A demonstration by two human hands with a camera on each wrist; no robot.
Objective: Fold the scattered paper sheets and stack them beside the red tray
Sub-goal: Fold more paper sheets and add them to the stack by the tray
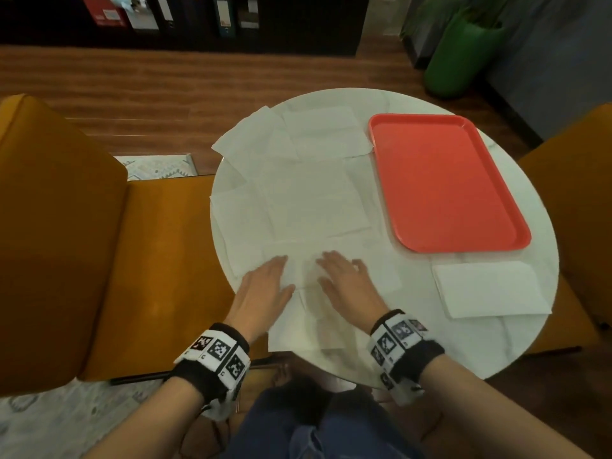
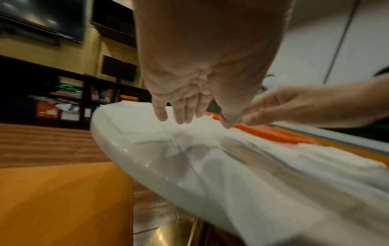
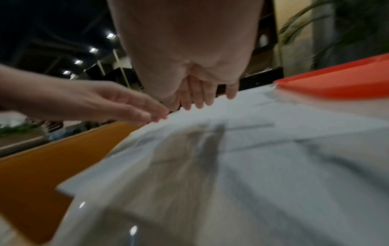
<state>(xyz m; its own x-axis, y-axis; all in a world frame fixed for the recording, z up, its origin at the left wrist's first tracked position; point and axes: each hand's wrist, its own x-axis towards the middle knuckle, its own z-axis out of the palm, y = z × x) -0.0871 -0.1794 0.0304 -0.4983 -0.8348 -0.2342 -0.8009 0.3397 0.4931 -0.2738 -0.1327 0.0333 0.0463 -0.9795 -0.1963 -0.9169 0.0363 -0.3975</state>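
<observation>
Several white paper sheets lie unfolded and overlapping across the left half of the round white table. The red tray sits empty at the right. A folded white sheet lies just in front of the tray. My left hand and right hand hover side by side, fingers straight, over the nearest sheet at the table's front edge. In the left wrist view the left hand is just above the paper. The right hand also holds nothing.
Orange upholstered seats flank the table on the left and at the right. A green planter stands on the wooden floor behind. Dark shelving runs along the back wall. My knees are under the table's front edge.
</observation>
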